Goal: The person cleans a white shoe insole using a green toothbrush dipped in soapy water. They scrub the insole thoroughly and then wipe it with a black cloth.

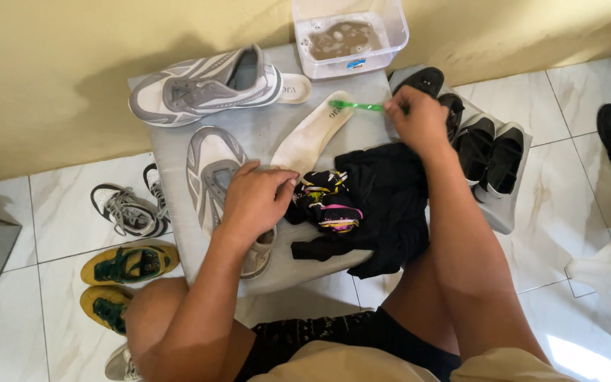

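My right hand (pixel 419 119) grips a green toothbrush (pixel 356 106), its head touching the tip of a cream insole (pixel 309 138) lying on a grey board (pixel 263 127). My left hand (pixel 256 198) presses down on the near end of that insole, beside a grey and white sneaker (pixel 210 166). A second matching sneaker (pixel 203 88) lies at the board's far edge with another insole (pixel 295 88) poking out behind it. A black cloth with a colourful patch (pixel 369 198) lies bunched between my hands.
A clear plastic tub of murky soapy water (pixel 348 35) stands at the far edge by the yellow wall. Black shoes (pixel 486 145) rest on a grey mat at right. On the tiled floor at left lie a black and white sneaker (pixel 125 209) and yellow-green shoes (pixel 125 265). A white plastic chair (pixel 609 272) stands at right.
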